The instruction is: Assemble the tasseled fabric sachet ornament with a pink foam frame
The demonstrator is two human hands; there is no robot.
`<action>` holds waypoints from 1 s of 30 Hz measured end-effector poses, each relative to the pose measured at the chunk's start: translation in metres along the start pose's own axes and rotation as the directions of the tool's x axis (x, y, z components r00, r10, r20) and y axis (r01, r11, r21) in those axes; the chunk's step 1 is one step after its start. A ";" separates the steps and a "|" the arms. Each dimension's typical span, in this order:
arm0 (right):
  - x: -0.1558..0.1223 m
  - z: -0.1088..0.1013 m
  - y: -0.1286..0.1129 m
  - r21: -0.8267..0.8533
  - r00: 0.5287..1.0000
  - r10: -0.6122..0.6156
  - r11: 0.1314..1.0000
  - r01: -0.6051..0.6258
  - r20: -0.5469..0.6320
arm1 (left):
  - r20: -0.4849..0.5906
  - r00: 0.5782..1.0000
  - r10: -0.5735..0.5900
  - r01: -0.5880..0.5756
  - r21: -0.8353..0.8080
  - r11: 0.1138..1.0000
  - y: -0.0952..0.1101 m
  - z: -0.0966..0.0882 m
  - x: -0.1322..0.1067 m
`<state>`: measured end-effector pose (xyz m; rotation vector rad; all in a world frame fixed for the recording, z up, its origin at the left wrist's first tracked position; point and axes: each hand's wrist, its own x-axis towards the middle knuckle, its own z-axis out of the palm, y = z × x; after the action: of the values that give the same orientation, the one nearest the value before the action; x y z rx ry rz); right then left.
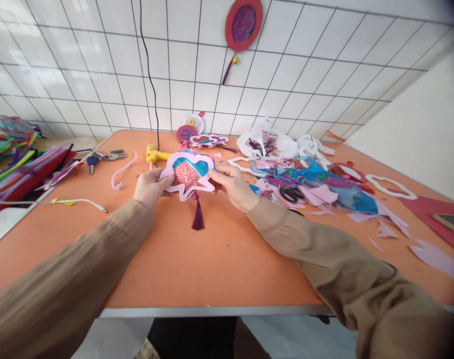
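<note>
In the head view, the person's left hand [151,188] and right hand [234,187] hold a pink-edged fabric ornament [189,174] just left of the frame's centre, above the orange counter [197,269]. The fingers of both hands are closed on it, gripping its left and right edges. A dark purple tassel [198,214] hangs below it. Just behind sits a yellow glue gun [154,153]. Keys [92,160] and bundled pipe cleaners [36,172] lie toward the left edge; blue fabric scraps [342,187] and a white plastic bag [264,139] fill the right. At upper centre, a red oval ornament [244,25] hangs on the tiled wall [197,60].
</note>
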<state>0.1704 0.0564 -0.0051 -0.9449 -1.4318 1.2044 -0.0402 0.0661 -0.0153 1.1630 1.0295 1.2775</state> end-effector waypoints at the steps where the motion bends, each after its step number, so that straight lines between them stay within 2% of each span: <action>1: 0.000 -0.001 -0.001 -0.043 1.000 -0.030 0.999 0.030 -0.004 | -0.005 1.000 0.001 -0.001 0.010 1.000 0.001 -0.001 0.000; 4: -0.001 -0.002 -0.005 -0.168 0.994 -0.107 0.980 0.104 -0.012 | -0.016 1.000 -0.009 0.010 0.029 1.000 0.003 -0.001 -0.001; 7: -0.003 -0.001 -0.008 -0.233 0.994 -0.111 0.967 0.105 -0.011 | -0.030 1.000 -0.003 0.005 0.073 0.997 0.007 0.000 -0.004; 11: -0.005 0.002 -0.009 -0.142 1.000 0.025 0.989 -0.027 -0.015 | -0.127 0.990 0.052 -0.031 0.156 0.987 0.014 0.004 -0.008; 15: -0.004 0.003 -0.006 -0.024 0.988 0.156 0.987 -0.156 -0.022 | -0.195 0.980 0.033 0.017 0.247 0.969 0.021 0.008 -0.010; 17: -0.003 0.001 -0.005 -0.004 0.983 0.181 0.983 -0.182 -0.034 | -0.195 0.981 0.010 0.044 0.271 0.962 0.022 0.009 -0.011; 20: 0.000 -0.002 -0.003 0.002 0.978 0.200 0.980 -0.200 -0.062 | -0.179 0.984 0.023 0.023 0.247 0.969 0.021 0.010 -0.013; 24: 0.006 -0.008 0.002 -0.023 0.979 0.157 0.987 -0.161 -0.133 | -0.194 0.981 0.018 0.033 0.252 0.967 0.015 0.003 -0.009; 26: 0.010 -0.012 0.002 -0.036 0.978 0.114 0.992 -0.123 -0.176 | -0.317 0.948 0.017 0.133 0.446 0.885 0.013 -0.007 -0.004; 27: 0.011 -0.014 0.001 -0.041 0.977 0.091 0.994 -0.101 -0.193 | -0.347 0.937 0.023 0.159 0.487 0.859 0.013 -0.013 -0.001; 29: 0.013 -0.017 -0.004 -0.051 0.977 0.050 0.997 -0.062 -0.209 | -0.347 0.935 0.068 0.150 0.564 0.812 0.015 -0.024 0.004; 30: 0.014 -0.018 -0.008 -0.053 0.978 0.035 0.997 -0.047 -0.208 | -0.290 0.943 0.166 0.080 0.680 0.729 0.016 -0.029 0.006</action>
<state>0.1857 0.0714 0.0060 -1.1106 -1.2924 1.0650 -0.0705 0.0726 -0.0034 1.5546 1.8503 1.1755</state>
